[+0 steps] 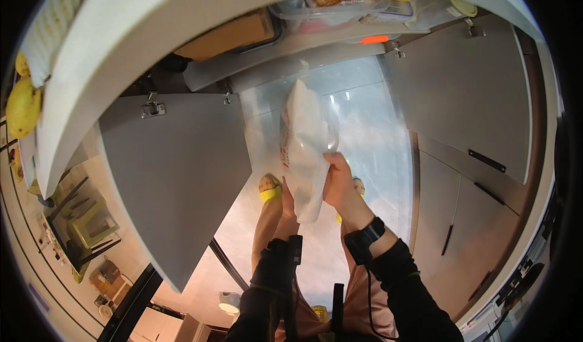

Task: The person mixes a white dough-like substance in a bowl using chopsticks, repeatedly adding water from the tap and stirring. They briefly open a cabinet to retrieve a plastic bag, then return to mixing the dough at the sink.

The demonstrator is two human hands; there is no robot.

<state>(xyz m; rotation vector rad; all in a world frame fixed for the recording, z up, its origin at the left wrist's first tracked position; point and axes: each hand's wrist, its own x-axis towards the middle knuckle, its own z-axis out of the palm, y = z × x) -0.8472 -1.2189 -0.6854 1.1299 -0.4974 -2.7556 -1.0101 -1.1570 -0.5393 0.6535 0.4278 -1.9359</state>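
Both hands hold a white plastic bag (pixel 306 137) with red printing on its left side, out in front of me over the floor. My right hand (pixel 336 182) grips its right edge, the thumb lying on top. On the lower left side, my left hand (pixel 288 203) is partly hidden behind the bag. Clear plastic bulges along the bag's right side; what is inside cannot be made out. Beyond the bag, an open cupboard shelf (pixel 309 41) carries clear plastic containers (pixel 319 16) and a brown cardboard box (pixel 227 32).
Grey cupboard doors stand open at the left (pixel 173 169) and right (pixel 460 91). A white countertop edge (pixel 136 28) curves overhead, with yellow fruit (pixel 23 107) at far left. Drawer fronts (pixel 473 223) line the right. Below are tiled floor (pixel 364 114) and my yellow slippers (pixel 271 194).
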